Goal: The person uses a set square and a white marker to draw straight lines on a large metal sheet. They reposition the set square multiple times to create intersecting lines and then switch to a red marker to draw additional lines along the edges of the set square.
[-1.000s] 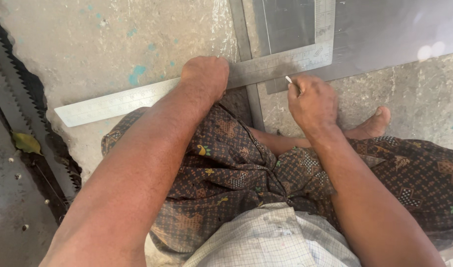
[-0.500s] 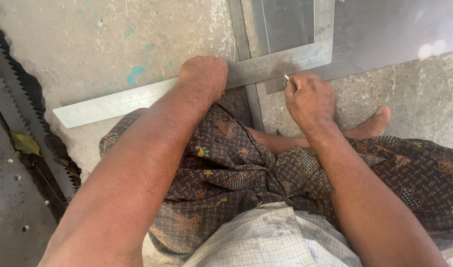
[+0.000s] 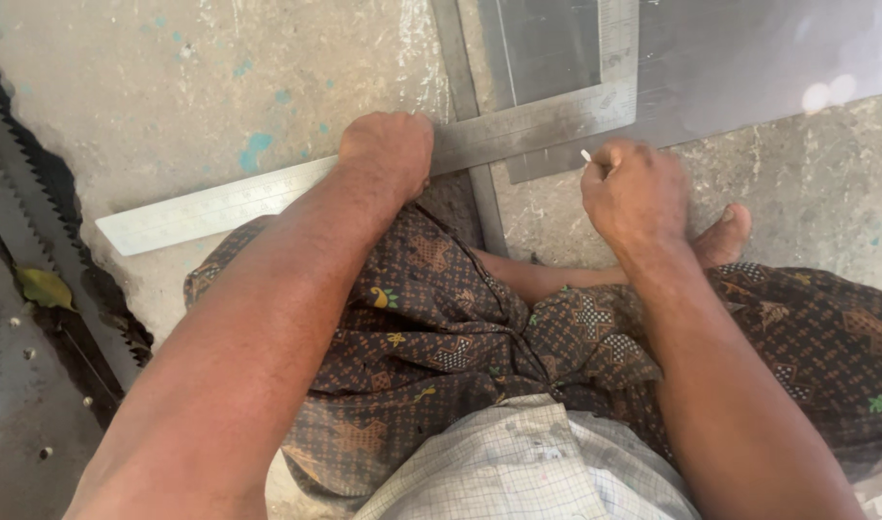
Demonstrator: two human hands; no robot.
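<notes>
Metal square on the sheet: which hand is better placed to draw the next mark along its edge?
The right hand, probably. It pinches a thin white marker with the tip at the metal square on the metal sheet, while the left hand presses the square down.

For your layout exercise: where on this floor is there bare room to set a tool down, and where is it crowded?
Free: the concrete above the ruler, left of the metal strip. Crowded: around the left hand, the right hand and the metal sheet. The saw blade fills the left edge.

Bare concrete floor (image 3: 219, 87) open upper left; toothed strip (image 3: 36, 193) blocks left edge.
</notes>
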